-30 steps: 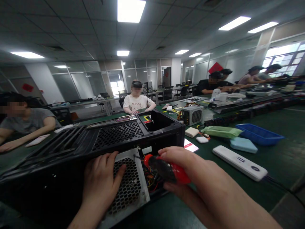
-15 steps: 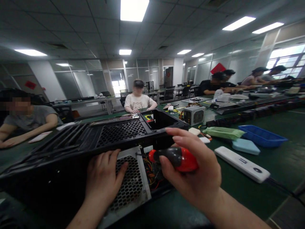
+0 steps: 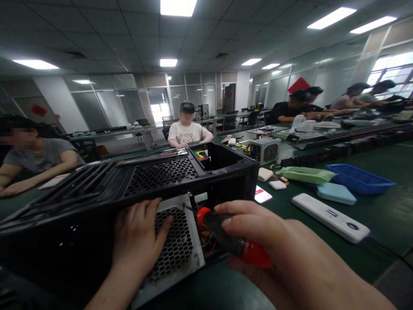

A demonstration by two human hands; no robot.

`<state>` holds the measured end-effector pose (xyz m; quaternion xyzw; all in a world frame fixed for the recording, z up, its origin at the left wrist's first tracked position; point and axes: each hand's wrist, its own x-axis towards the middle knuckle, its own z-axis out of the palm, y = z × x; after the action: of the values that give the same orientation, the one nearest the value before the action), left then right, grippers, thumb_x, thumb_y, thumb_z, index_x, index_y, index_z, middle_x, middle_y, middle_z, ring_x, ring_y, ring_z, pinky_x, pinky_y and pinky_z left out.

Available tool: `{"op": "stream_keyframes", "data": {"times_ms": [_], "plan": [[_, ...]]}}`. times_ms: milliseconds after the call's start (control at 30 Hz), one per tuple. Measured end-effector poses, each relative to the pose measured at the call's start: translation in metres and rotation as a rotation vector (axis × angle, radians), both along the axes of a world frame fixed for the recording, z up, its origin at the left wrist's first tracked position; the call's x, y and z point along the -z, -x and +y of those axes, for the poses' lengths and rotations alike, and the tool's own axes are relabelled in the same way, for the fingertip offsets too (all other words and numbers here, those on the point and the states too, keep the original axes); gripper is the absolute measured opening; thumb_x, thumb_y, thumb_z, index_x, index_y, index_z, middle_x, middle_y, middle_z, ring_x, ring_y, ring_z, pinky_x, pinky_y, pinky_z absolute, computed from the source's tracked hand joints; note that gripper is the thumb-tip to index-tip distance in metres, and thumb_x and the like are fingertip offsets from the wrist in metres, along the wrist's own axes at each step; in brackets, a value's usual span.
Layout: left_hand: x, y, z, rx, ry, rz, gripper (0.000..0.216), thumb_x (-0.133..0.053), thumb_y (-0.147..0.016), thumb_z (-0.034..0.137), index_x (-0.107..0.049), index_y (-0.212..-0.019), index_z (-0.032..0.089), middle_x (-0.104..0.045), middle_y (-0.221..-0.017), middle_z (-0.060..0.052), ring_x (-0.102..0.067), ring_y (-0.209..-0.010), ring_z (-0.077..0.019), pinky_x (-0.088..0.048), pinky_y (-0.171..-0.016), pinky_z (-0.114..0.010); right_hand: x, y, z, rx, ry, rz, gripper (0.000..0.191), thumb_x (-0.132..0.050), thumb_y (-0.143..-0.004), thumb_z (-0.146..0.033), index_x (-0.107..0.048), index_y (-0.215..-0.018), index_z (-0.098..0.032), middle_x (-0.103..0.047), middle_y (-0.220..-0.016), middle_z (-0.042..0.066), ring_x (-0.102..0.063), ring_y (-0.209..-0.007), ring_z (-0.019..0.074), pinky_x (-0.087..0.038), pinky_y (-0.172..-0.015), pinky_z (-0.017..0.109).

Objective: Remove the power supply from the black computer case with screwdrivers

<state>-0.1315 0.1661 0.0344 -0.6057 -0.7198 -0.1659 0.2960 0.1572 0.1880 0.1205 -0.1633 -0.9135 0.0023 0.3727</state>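
Note:
A black computer case lies on its side on the green table. A grey power supply with a honeycomb grille sits in its near end. My left hand lies flat on that grille, fingers spread. My right hand is wrapped round the red and black handle of a screwdriver. The screwdriver's shaft points left at the top corner of the power supply. Coloured wires show behind the handle.
A white power strip, a blue tray, a pale blue pad, a green pack and a second power supply lie to the right. People sit at the left, behind the case and at the far right.
My right hand dropped from a raised grip and turned, bringing the screwdriver handle lower with the tip still at the power supply corner. My left hand stayed on the grille.

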Motion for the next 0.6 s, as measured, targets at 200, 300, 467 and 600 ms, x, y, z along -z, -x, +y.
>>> {"op": "stream_keyframes", "data": {"times_ms": [200,300,467,600], "plan": [[-0.003,-0.004,-0.001,-0.024,0.009,-0.013,0.049,-0.038,-0.101,0.047,-0.069,-0.126,0.017,-0.073,-0.115,-0.015,-0.064,-0.11,-0.0325,-0.048,-0.097,-0.051,-0.003,0.01,0.008,0.196,-0.112,0.162,0.013,-0.048,-0.106,-0.035,-0.046,-0.115,-0.026,-0.073,-0.084,-0.004,-0.073,-0.064,0.0126,-0.049,-0.05,0.022],[-0.004,-0.003,-0.001,-0.021,0.021,-0.01,0.048,-0.038,-0.101,0.047,-0.068,-0.126,0.019,-0.073,-0.114,-0.014,-0.064,-0.109,-0.032,-0.049,-0.096,-0.05,-0.001,0.018,0.013,0.299,-0.175,0.309,0.018,-0.058,-0.101,-0.039,-0.049,-0.104,-0.023,-0.063,-0.065,-0.006,-0.063,-0.048,0.0122,-0.04,-0.04,0.023],[-0.003,0.0,-0.001,-0.002,0.011,0.006,0.049,-0.037,-0.102,0.047,-0.069,-0.125,0.018,-0.073,-0.113,-0.015,-0.064,-0.108,-0.0335,-0.049,-0.093,-0.051,0.007,0.04,0.02,0.16,-0.249,0.549,0.022,-0.064,-0.09,-0.018,-0.051,-0.107,-0.023,-0.072,-0.103,0.007,-0.074,-0.095,0.0195,-0.062,-0.073,0.028],[-0.003,-0.001,-0.001,0.009,0.0,-0.012,0.048,-0.039,-0.101,0.047,-0.069,-0.123,0.018,-0.073,-0.115,-0.016,-0.064,-0.108,-0.0344,-0.049,-0.094,-0.052,0.004,0.037,0.024,0.019,-0.315,0.488,0.025,-0.065,-0.092,-0.014,-0.053,-0.113,-0.023,-0.07,-0.114,0.008,-0.071,-0.104,0.0146,-0.062,-0.083,0.023]]}}
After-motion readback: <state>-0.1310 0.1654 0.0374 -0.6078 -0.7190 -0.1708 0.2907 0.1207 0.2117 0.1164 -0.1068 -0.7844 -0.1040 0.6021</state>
